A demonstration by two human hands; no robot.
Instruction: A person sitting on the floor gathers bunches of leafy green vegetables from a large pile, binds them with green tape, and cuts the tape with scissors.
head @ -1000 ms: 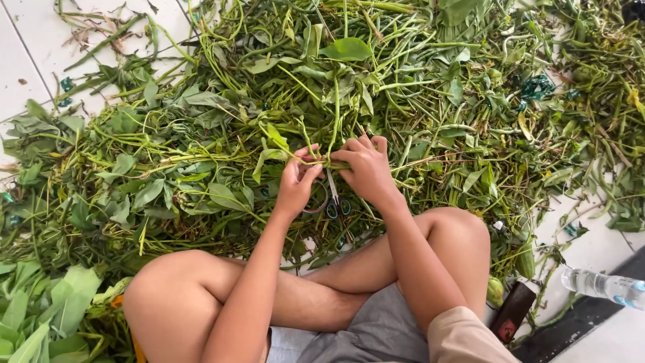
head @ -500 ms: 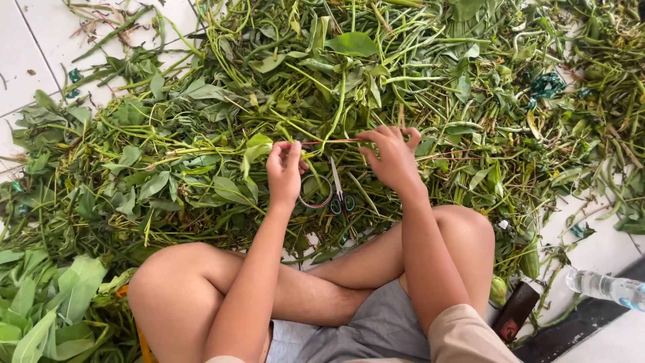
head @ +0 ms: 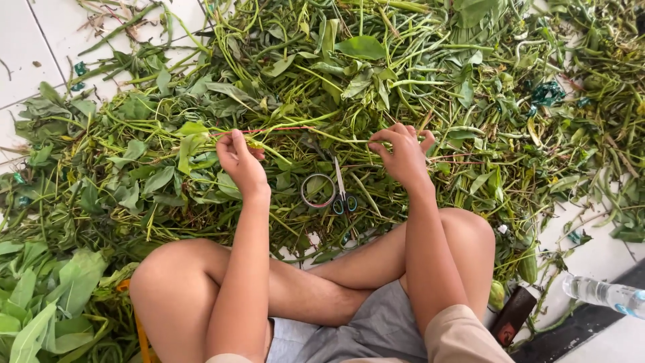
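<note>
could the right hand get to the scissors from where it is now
Probably yes. The scissors lie in the open on top of the green stems, just below and inward of the right hand, with nothing over them. That hand is pinching a stem, though, so it would likely have to let go first.

A big pile of leafy stems (head: 376, 87) lies on the floor (head: 27, 47) in front of the crossed legs. Scissors (head: 341, 191) lie on the pile between the two hands. A bottle (head: 605, 294) lies far right.
</note>
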